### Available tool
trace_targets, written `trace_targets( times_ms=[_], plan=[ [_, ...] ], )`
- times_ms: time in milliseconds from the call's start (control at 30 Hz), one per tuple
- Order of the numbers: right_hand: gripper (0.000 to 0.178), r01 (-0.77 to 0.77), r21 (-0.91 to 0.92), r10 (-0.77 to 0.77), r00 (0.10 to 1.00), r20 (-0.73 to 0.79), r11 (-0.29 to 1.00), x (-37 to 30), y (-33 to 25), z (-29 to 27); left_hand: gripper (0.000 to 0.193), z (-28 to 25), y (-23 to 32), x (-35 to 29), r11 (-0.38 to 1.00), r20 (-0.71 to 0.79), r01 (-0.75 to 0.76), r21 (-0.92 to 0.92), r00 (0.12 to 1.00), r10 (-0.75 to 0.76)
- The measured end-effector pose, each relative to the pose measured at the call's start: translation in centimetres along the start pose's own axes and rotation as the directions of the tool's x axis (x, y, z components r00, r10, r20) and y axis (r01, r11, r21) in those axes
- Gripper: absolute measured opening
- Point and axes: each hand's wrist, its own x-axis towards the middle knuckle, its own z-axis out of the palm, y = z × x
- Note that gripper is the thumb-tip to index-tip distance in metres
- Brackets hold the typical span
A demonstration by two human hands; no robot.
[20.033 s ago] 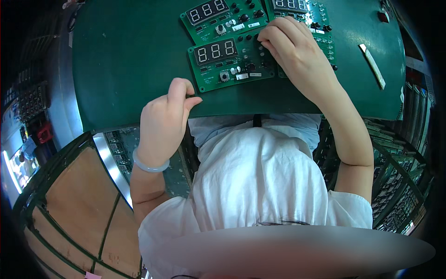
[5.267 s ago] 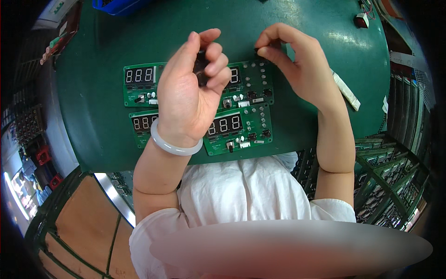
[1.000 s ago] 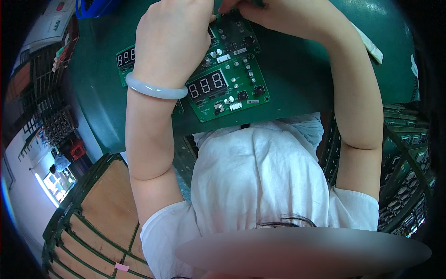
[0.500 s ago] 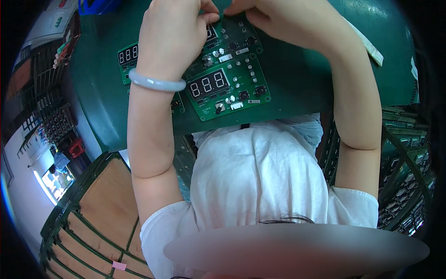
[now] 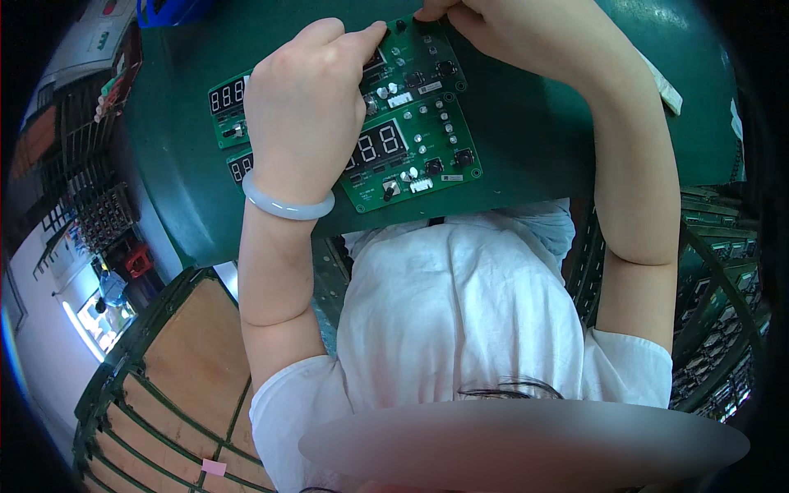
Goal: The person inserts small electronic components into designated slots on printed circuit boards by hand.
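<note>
Front circuit board (image 5: 416, 151) near table edge (image 5: 518, 195)

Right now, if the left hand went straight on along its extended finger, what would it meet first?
Probably the small black part on the upper right circuit board, though depth is unclear.

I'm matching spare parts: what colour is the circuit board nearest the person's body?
Green; that circuit board shows best in the head view.
</note>
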Motion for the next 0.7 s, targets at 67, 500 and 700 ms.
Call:
trace_targets(
  times_ms=[67,500,700],
  plan=[
    [0.013,0.049,-0.046,-0.050,0.999,-0.015,0.998,0.0,0.0,0.3,0.024,0.1,0.1,0.1,0.999,0.013,-0.024,0.038,1.000,0.023],
    [0.016,0.134,-0.111,-0.132,0.991,0.030,0.985,-0.4,-0.3,-0.5,0.041,0.1,-0.4,0.4,0.992,0.079,-0.121,0.022,0.990,0.119],
    [0.022,-0.122,0.098,0.115,0.990,0.078,0.988,-0.8,-0.5,-0.4,0.038,0.2,-1.0,0.7,0.991,0.121,-0.086,-0.105,0.988,0.099]
  ],
)
